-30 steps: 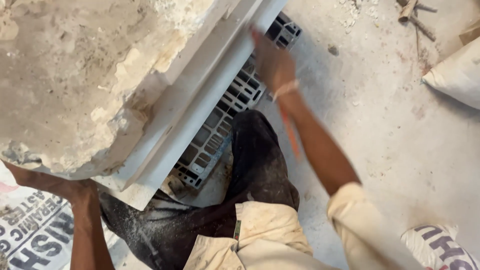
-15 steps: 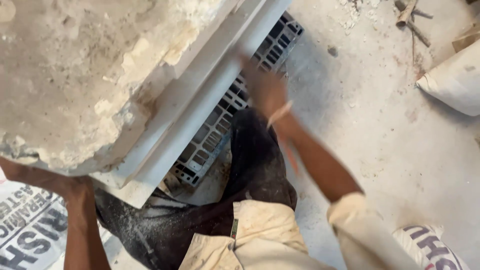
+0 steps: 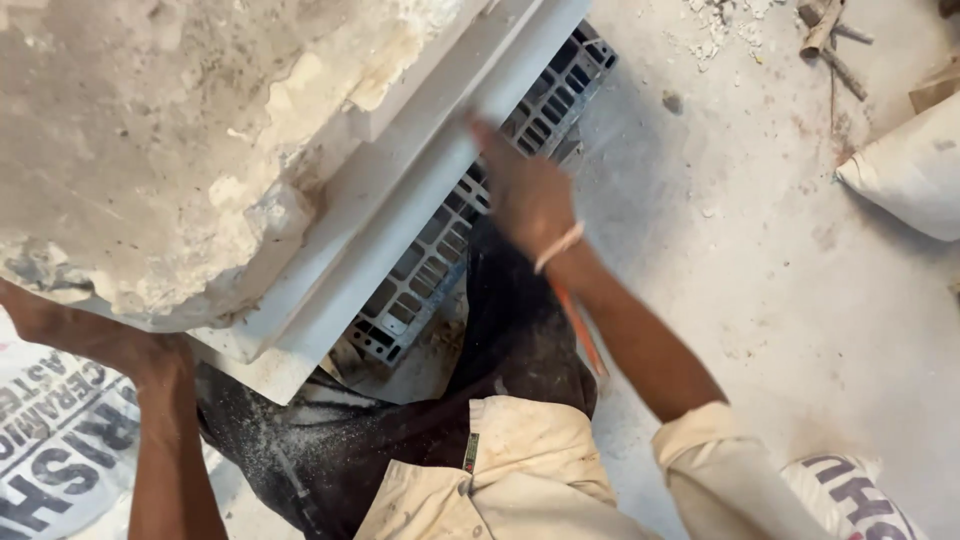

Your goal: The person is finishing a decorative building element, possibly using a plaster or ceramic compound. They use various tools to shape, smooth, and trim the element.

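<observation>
A white sack (image 3: pixel 905 170) lies at the 3 o'clock edge of the view; it is closed and its content cannot be seen. A printed sack (image 3: pixel 55 440) lies flat at 8 o'clock, and a part of another printed sack (image 3: pixel 850 495) shows at 5 o'clock. Nothing in them is visible.

The white plaster moulding (image 3: pixel 400 210), a long piece with stepped profile, runs from 7 o'clock up to 1 o'clock. Its rough, lumpy back side (image 3: pixel 150 130) fills the 10 o'clock part of the picture. Under it, a grey plastic grid crate (image 3: pixel 440 260) lies on the dusty concrete floor (image 3: pixel 760 290).

The right hand (image 3: pixel 525 195) lies on the lower long edge of the moulding, near the centre, fingers stretched toward 11 o'clock and pressed on the white surface. The hand is blurred, so it is not possible to tell whether the fingers close around something. A thin orange stick (image 3: pixel 580 330) shows beside the right forearm, just under the wrist with its pale band.

The left hand (image 3: pixel 150 365) is at 8 o'clock, under the low end of the moulding. It touches the underside there, but the fingers are hidden, so its grip cannot be told.

Some broken sticks (image 3: pixel 825 35) and white crumbs (image 3: pixel 715 25) lie at 1 o'clock.
</observation>
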